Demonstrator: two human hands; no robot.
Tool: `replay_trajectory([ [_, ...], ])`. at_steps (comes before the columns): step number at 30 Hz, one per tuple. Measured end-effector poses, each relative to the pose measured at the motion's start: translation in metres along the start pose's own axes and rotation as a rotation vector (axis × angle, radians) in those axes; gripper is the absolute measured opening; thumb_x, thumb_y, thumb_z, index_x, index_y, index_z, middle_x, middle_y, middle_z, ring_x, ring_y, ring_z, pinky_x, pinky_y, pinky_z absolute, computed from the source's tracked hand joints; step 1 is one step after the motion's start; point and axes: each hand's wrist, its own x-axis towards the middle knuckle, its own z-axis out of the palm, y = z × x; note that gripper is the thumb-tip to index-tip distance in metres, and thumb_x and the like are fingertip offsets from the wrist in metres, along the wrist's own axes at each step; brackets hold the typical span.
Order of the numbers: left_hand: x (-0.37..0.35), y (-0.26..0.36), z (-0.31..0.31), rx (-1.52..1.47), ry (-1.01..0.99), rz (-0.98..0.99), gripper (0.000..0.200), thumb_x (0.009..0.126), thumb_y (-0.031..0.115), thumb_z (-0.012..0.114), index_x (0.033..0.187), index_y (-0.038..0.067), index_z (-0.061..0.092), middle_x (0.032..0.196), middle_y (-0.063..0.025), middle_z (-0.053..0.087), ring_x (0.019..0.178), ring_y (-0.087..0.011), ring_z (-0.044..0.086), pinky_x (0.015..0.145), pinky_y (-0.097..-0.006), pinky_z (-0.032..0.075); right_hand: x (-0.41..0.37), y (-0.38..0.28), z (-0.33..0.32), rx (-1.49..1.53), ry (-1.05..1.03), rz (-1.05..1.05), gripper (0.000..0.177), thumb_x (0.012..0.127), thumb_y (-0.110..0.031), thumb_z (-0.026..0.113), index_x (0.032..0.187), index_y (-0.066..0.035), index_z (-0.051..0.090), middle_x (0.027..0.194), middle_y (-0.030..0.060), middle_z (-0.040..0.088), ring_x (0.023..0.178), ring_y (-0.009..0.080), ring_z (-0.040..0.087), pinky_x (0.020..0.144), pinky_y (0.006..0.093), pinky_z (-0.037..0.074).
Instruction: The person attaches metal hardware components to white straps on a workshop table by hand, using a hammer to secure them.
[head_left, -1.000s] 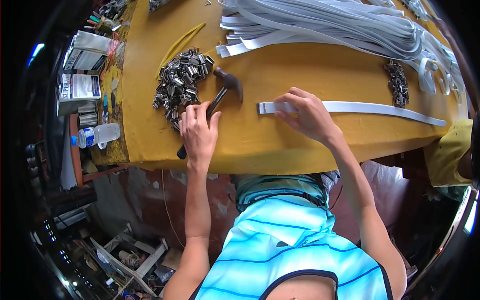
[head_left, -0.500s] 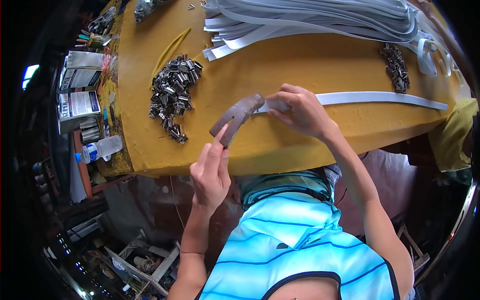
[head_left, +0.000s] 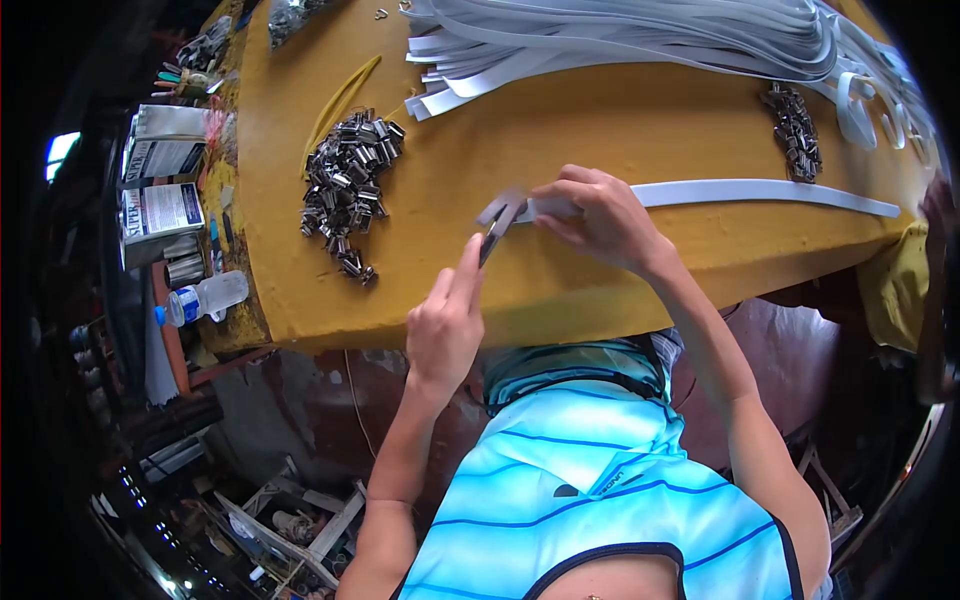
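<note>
My left hand point(head_left: 447, 325) is closed round a metal hand tool point(head_left: 498, 225), its index finger laid along the handle. The tool's head is smeared by motion and lies at the left end of a white strap point(head_left: 740, 191). My right hand point(head_left: 600, 212) pinches the strap near that same end, fingers curled over it. From there the strap runs right across the yellow tabletop point(head_left: 560, 295). Whether a clip sits between the tool and the strap is too blurred to tell.
Metal clips point(head_left: 345, 180) are heaped at the left, with a smaller heap point(head_left: 797, 135) at the right. White straps point(head_left: 620, 45) lie bundled at the back. A plastic bottle point(head_left: 215, 295) and tins point(head_left: 165, 212) stand at the left edge. Another person's arm point(head_left: 935, 300) shows at far right.
My left hand has moved right and slightly up, and the tool has turned steeper and narrower in view. My right hand has barely moved. Another person's arm has appeared at the far right.
</note>
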Motion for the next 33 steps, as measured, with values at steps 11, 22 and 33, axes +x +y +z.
replay_trajectory([
  [11, 0.016, -0.052, 0.006, -0.016, 0.261, -0.09, 0.039, 0.093, 0.004, 0.065, 0.13, 0.012, 0.065, 0.08, -0.0131, 0.058, 0.067, -0.0303, 0.059, 0.062, -0.041, 0.047, -0.002, 0.01, 0.008, -0.054, 0.061, -0.13, 0.022, 0.082, -0.016, 0.077, 0.103, -0.01, 0.07, 0.089, 0.0084, 0.064, 0.082, 0.03, 0.064, 0.072, 0.0402, 0.052],
  [22, 0.044, 0.006, 0.009, -0.581, -0.055, -0.144, 0.02, 0.09, 0.005, 0.07, 0.11, 0.001, 0.07, 0.097, -0.0097, 0.068, 0.082, -0.0158, 0.063, 0.072, -0.0292, 0.05, -0.022, -0.012, -0.003, 0.013, -0.046, -0.188, 0.034, 0.078, -0.012, 0.075, 0.111, -0.012, 0.066, 0.098, 0.0078, 0.061, 0.093, 0.0288, 0.061, 0.083, 0.0402, 0.049],
  [33, 0.02, -0.067, -0.01, -0.827, -0.063, -0.459, 0.014, 0.096, 0.008, 0.066, 0.106, -0.001, 0.07, 0.078, 0.001, 0.063, 0.056, -0.0013, 0.045, 0.048, -0.0187, 0.033, -0.095, 0.071, -0.179, -0.776, 0.379, 0.331, 0.045, 0.076, 0.01, 0.056, 0.113, -0.011, 0.071, 0.123, 0.0092, 0.063, 0.117, 0.031, 0.055, 0.106, 0.0435, 0.036],
])
